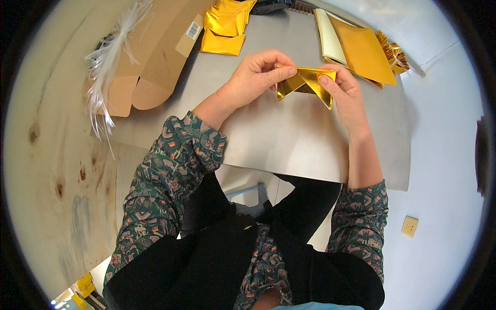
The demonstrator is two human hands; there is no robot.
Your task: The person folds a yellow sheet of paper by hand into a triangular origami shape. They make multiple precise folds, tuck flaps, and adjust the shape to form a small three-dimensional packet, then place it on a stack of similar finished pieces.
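Between both hands, above the metal table, is a folded piece of shiny gold foil paper (316,82), its two pointed flaps hanging down. My left hand (261,75) pinches its left end with the thumb on top. At the right end, my right hand (345,93) grips the paper between thumb and fingers. Up and to the left of my hands lies a pile of folded gold foil pieces (226,28). Beyond my right hand rests a stack of flat gold sheets (361,49) with a pale sheet (330,39) at its left side.
An opened brown cardboard box (160,62) stands at the left, with a bundle of white plastic strips (116,57) over its side. Tied gold foil folds (395,54) sit at the far right. The table's (279,139) front edge runs above my lap. A wooden surface (57,170) extends leftward.
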